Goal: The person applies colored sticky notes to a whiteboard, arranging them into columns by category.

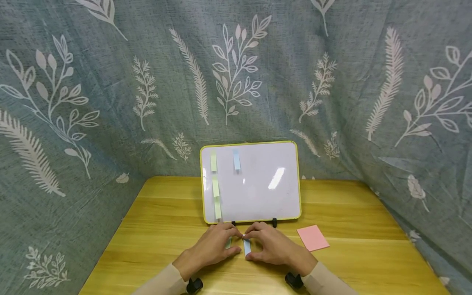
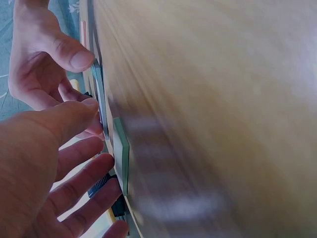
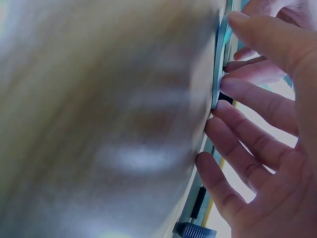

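On the table in front of the whiteboard lies a narrow blue sticky note pad [image 1: 247, 248]. My right hand [image 1: 272, 246] grips it lengthwise, thumb at the near end and index finger at the far end; the right wrist view shows the pad [image 3: 218, 64] edge-on. My left hand [image 1: 215, 244] is loosely bent, its index fingertip at the pad's far end; whether it touches the pad is unclear. Its thumb is apart from the pad. A green sticky note pad [image 2: 121, 158] lies beneath the left fingers, partly hidden in the head view.
A whiteboard [image 1: 258, 184] with a yellow rim leans on a black stand [image 1: 274, 223]. Several green strips [image 1: 215, 186] run down its left side, and one blue strip [image 1: 237, 159] is near the top. A pink square note pad [image 1: 313, 237] lies at right.
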Tool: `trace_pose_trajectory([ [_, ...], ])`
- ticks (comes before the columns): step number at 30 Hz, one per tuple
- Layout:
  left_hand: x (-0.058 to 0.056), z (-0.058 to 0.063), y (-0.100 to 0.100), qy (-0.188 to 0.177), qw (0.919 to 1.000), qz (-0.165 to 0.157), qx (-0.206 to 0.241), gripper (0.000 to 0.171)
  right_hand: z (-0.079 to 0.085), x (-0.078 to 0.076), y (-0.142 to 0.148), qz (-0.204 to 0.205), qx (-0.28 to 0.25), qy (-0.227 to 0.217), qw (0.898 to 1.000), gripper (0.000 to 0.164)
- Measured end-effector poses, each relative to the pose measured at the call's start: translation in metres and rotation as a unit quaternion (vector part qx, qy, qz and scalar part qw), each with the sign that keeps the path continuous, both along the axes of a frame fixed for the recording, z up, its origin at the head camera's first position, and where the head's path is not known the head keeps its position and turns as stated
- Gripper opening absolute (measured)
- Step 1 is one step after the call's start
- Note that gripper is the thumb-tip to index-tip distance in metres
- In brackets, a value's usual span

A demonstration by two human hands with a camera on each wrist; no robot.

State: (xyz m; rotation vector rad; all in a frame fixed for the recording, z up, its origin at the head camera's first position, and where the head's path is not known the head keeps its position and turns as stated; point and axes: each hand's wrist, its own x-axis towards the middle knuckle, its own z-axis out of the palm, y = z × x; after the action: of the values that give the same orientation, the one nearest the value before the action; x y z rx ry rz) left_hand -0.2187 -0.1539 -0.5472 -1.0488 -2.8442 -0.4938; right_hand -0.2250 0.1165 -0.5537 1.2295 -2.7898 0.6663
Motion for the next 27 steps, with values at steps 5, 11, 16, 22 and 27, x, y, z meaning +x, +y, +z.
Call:
trace_pose_trajectory([
  [5,-0.001,-0.001,-0.001,-0.002,1.0000,0.000,-0.001,0.032,0.000,0.000,-0.001,0.007,-0.005,0.003,1.000,0.036],
  [11,0.000,0.000,0.000,-0.008,1.0000,0.004,-0.002,0.032,0.001,-0.001,-0.002,-0.001,-0.010,-0.007,1.000,0.018],
  [16,0.003,0.001,0.002,0.002,0.9999,0.009,0.005,0.034,0.000,-0.002,-0.002,-0.002,-0.032,-0.004,0.999,0.012],
  [22,0.004,-0.002,0.008,0.022,0.9990,0.033,0.019,0.040,-0.002,-0.005,-0.001,0.001,-0.065,0.000,0.998,0.012],
  [27,0.007,-0.003,0.015,0.035,0.9969,0.062,0.033,0.045,-0.003,-0.007,-0.002,-0.008,-0.077,-0.001,0.997,0.010],
])
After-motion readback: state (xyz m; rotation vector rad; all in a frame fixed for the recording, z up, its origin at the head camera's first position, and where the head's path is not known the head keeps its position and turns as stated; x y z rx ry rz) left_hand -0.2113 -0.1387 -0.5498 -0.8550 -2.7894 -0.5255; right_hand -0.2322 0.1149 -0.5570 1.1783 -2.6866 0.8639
